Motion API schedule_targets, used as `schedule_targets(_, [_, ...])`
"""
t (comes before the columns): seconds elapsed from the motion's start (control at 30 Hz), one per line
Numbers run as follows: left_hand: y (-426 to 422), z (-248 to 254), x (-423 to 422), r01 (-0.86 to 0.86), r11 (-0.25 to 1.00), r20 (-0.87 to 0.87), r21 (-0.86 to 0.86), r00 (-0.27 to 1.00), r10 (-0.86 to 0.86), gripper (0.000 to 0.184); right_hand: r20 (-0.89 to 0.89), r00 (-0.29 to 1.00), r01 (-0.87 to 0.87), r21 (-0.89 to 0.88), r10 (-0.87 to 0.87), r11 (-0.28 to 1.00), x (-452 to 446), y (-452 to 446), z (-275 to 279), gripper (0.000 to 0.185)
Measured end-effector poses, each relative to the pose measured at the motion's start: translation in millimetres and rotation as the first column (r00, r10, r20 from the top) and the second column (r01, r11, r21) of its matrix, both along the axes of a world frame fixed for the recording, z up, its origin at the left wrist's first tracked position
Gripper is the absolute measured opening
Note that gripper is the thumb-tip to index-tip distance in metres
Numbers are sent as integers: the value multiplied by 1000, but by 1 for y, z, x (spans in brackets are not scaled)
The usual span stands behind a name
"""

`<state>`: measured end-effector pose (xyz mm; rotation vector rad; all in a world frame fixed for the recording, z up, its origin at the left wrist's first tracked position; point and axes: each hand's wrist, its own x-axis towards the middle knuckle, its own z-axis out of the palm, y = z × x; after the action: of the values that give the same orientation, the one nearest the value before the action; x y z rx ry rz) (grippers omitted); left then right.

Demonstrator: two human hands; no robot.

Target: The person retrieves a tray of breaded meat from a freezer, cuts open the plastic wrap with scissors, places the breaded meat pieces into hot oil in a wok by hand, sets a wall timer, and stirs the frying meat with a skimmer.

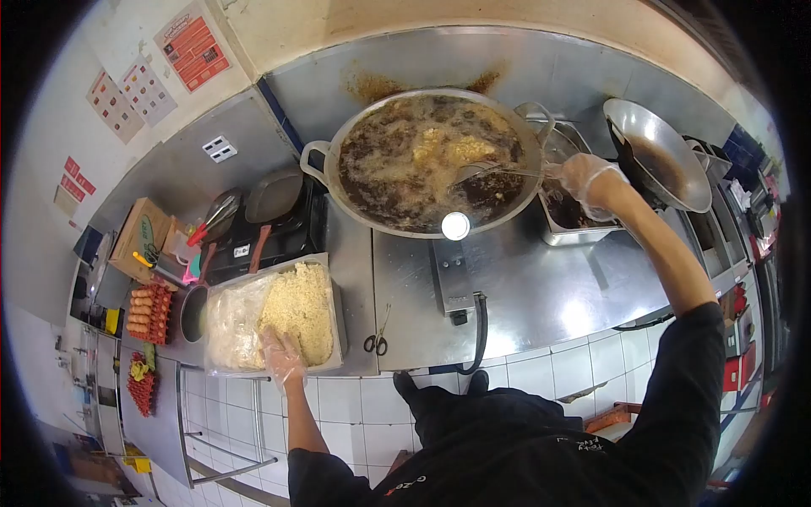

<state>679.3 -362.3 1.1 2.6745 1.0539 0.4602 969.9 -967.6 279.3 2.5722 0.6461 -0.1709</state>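
Note:
My right hand (595, 184), in a clear plastic glove, grips metal tongs (498, 170) whose far end reaches into the oil. Dark bubbling oil fills a large two-handled wok (314, 162), and golden battered pieces (448, 147) float near its middle. At the lower left, my left hand (284, 360), gloved as well, rests with fingers extended at the front edge of pale breadcrumbs (297, 308). The crumbs lie in a metal tray (340, 329), beside a clear plastic sheet or bag (233, 325) covering the tray's left side.
Scissors (377, 341) lie right of the tray. Behind it are dark pans (274, 196) on a stove. Eggs (144, 311) stand in trays at far left. Right of the wok are a rectangular metal pan (581, 236) and another wok (694, 190). A black hose (481, 329) hangs over the counter's front edge.

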Motion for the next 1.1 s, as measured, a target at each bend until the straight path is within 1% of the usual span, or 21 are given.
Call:
schedule_targets(0.03, [0,1,1,-4,1000,-12,-2,1000,4,57,-3,1000,-5,-1,5,1000,-8,-6,4,45])
schedule_targets(0.1, [-2,0,-1,-12,1000,-34,-12,999,11,58,120,993,-12,299,-25,954,-23,-26,12,37])
schedule_targets(0.13, [-2,0,-1,-8,1000,-32,-18,999,8,58,114,993,-14,293,-20,956,-28,-30,21,37])
schedule_targets(0.17, [-1,0,0,-3,1000,-27,-21,1000,2,58,59,997,21,365,-45,931,-33,-34,31,41])
schedule_targets(0.23, [-3,1,1,-21,999,-35,-38,999,20,58,1,998,59,430,-65,901,-32,-43,34,44])
schedule_targets(0.27, [-3,1,1,-37,998,-39,-48,999,35,59,-15,999,51,468,-50,882,-26,-51,31,46])
schedule_targets(0.43, [-4,4,0,-11,1000,-11,-18,1000,11,58,-47,998,66,552,-48,831,4,-72,8,48])
schedule_targets(0.47, [-5,5,0,-8,1000,-15,-20,1000,8,58,49,998,-65,550,45,832,13,-71,2,46])
schedule_targets(0.53, [-2,2,0,-10,999,-7,-37,1000,9,58,143,980,-195,534,139,822,22,-74,-5,45])
schedule_targets(0.6, [-1,0,0,-10,998,5,-54,1000,11,58,71,994,27,546,-79,838,9,-44,13,48])
schedule_targets(0.63, [0,-1,-1,-12,999,5,-49,1000,12,58,74,994,25,545,-78,838,11,-45,12,48])
schedule_targets(0.7, [0,-1,-1,-12,999,8,-44,1000,13,58,68,986,81,591,-150,803,21,-50,6,47])
schedule_targets(0.73, [0,-1,-1,-8,999,7,-38,1000,8,58,71,986,79,590,-149,803,32,-57,-1,47])
schedule_targets(0.77, [-1,0,-1,-4,999,6,-32,1000,4,58,98,990,23,602,-103,798,45,-67,-12,46])
schedule_targets(0.83, [-4,4,-1,-9,999,7,-37,1000,9,58,129,990,-35,611,-56,790,53,-69,-15,46])
schedule_targets(0.9, [-5,5,-1,-15,999,3,-42,1000,15,57,57,997,-6,708,-49,706,48,-56,-15,45])
schedule_targets(0.93, [-5,5,-1,-15,999,4,-47,1000,15,57,59,997,-8,707,-48,707,45,-50,-18,45])
schedule_targets(1.0, [-4,3,-2,-16,999,5,-51,1000,16,57,114,991,-129,758,65,640,39,-35,-26,44])
schedule_targets(1.03, [-3,1,-1,-12,999,9,-47,1000,13,57,116,991,-132,758,67,639,37,-23,-26,44])
schedule_targets(1.1, [-2,1,-1,-7,999,14,-39,1000,7,57,-3,1000,5,730,-4,683,32,1,-23,45])
